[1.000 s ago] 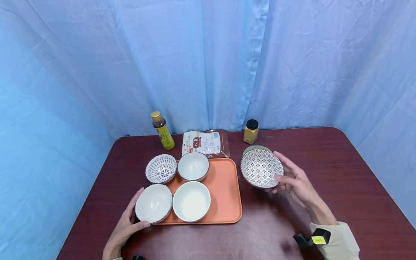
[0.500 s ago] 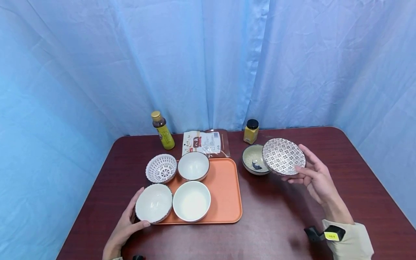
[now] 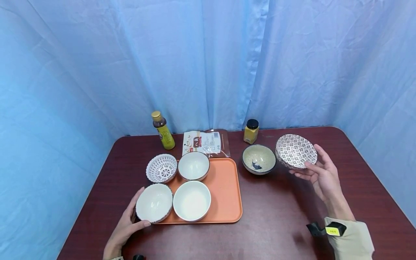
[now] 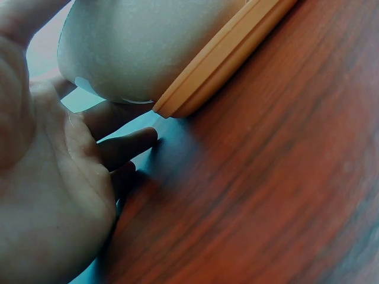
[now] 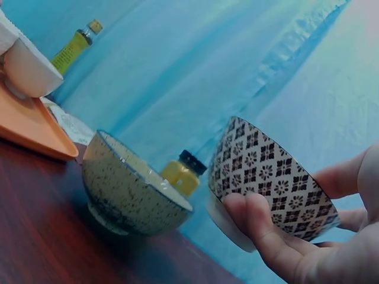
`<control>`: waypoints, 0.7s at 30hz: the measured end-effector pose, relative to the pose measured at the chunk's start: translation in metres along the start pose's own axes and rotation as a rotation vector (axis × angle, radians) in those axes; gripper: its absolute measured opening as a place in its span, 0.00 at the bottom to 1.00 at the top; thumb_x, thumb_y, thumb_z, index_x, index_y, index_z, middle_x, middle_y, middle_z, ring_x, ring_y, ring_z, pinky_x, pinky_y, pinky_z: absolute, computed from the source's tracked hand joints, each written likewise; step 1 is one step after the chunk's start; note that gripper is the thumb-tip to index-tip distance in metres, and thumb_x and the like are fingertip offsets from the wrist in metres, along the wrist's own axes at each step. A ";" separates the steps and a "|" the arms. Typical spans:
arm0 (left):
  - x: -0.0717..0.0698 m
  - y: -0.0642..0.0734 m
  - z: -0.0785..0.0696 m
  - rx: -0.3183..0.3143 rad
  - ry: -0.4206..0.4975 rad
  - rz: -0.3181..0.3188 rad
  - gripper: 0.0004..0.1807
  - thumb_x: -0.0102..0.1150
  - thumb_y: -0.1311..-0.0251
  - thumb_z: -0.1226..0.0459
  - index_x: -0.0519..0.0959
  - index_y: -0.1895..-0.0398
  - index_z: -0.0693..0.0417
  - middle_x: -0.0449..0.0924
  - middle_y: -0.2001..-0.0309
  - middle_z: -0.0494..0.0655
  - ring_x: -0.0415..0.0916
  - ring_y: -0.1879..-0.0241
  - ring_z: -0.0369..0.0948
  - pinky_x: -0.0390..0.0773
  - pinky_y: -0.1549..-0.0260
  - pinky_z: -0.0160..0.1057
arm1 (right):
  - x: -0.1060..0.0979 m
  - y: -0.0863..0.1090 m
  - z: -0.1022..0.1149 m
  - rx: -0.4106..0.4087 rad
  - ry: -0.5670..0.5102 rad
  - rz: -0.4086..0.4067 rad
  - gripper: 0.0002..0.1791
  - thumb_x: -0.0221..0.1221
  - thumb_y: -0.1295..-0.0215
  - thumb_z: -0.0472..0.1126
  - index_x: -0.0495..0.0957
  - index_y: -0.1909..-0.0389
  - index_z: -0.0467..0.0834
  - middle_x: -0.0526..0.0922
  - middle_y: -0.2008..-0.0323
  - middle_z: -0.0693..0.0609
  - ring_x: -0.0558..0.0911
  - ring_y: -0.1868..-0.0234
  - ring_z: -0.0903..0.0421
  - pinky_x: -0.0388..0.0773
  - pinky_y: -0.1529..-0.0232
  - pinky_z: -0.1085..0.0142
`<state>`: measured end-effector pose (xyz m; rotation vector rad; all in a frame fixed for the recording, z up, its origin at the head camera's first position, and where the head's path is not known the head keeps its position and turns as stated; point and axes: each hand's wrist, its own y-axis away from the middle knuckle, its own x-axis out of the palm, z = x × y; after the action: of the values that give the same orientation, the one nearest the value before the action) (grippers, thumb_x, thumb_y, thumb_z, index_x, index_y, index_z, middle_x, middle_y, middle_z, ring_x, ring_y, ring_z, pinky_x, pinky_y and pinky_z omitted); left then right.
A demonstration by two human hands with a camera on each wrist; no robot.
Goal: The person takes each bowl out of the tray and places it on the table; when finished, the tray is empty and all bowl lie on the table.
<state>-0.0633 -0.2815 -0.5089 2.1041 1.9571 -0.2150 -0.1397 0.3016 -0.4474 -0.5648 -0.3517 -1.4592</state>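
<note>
My right hand (image 3: 325,177) holds a brown-and-white patterned bowl (image 5: 272,177) by its side, thumb at the rim and fingers beneath. The bowl is tilted and raised off the table, right of a speckled beige bowl (image 3: 259,159) with a dark blue fish-like mark inside. My left hand (image 3: 125,224) grips a white bowl (image 3: 154,203), thumb and fingers spread around its side. That bowl rests over the left front edge of the orange tray (image 3: 224,202). In the left wrist view the white bowl (image 4: 136,47) stands against the tray's rim, with the lower fingers (image 4: 127,148) off it.
Two more white bowls, one at the back (image 3: 194,165) and one in front (image 3: 192,201), stand on the tray. A patterned bowl (image 3: 161,168) sits at its back left corner. Behind are a yellow-capped bottle (image 3: 165,133), a food packet (image 3: 206,142) and a black-lidded jar (image 3: 251,131).
My right hand has carried the patterned bowl to the right and slightly back, from in front of the speckled bowl, which now shows fully. My left hand and its bowl stay almost still.
</note>
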 end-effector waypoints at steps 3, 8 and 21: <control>0.000 0.000 -0.001 -0.009 -0.002 -0.002 0.56 0.68 0.50 0.71 0.49 0.19 0.43 0.54 0.29 0.21 0.52 0.36 0.12 0.55 0.46 0.14 | -0.003 -0.001 -0.003 0.016 0.039 -0.070 0.43 0.47 0.28 0.23 0.40 0.20 0.50 0.70 0.43 0.50 0.90 0.69 0.45 0.86 0.67 0.59; 0.001 0.000 -0.003 -0.026 -0.016 -0.004 0.56 0.69 0.49 0.70 0.48 0.19 0.44 0.52 0.25 0.29 0.51 0.36 0.11 0.55 0.46 0.15 | -0.008 -0.003 -0.008 0.052 0.081 -0.150 0.48 0.50 0.28 0.26 0.33 0.19 0.52 0.62 0.42 0.49 0.90 0.70 0.47 0.86 0.68 0.61; 0.000 0.000 -0.003 -0.033 -0.022 -0.004 0.56 0.68 0.49 0.70 0.48 0.19 0.44 0.50 0.21 0.45 0.52 0.37 0.11 0.56 0.46 0.16 | -0.019 -0.006 -0.019 0.132 0.140 -0.241 0.48 0.49 0.27 0.28 0.31 0.19 0.56 0.62 0.42 0.49 0.90 0.70 0.48 0.86 0.67 0.63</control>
<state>-0.0633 -0.2801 -0.5058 2.0688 1.9397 -0.2040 -0.1492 0.3070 -0.4727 -0.3196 -0.4124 -1.6829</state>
